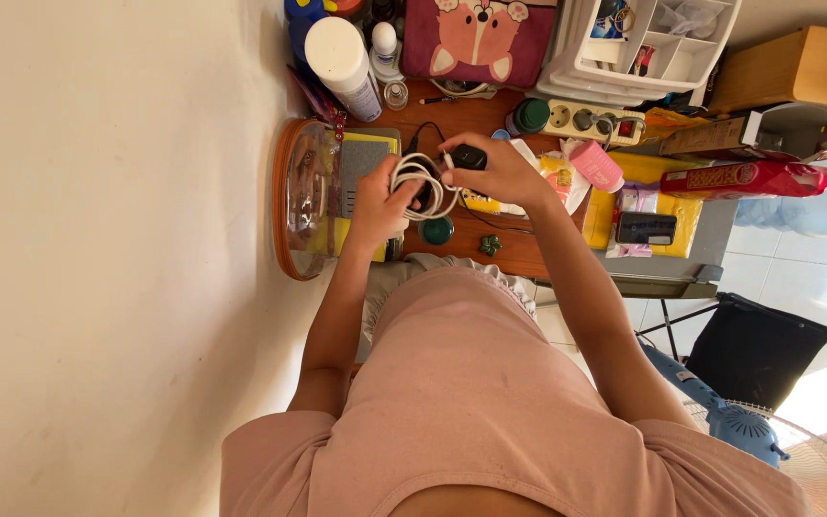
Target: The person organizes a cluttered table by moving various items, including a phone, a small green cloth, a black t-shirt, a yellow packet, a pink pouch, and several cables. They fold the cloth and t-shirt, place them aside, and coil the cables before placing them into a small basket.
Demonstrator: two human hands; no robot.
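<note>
Far left: bare cream wall, close against the desk side; no room to swing that way. Next, oval mirror with orange rim, leaning at the desk's left edge, fragile, just beside the left hand. Left hand closed around a coiled white cable, loops held above the wooden desk in front of the chest. Cable judged light, limp, springy, apt to uncoil if grip loosens; best pinched across the bundled loops. Right hand curled, fingertips pinching a small black adapter at the cable's end; hard, light, easy to hold by its sides. Further right: power strip, pink bottle, yellow folder; crowded, little free room.
</note>
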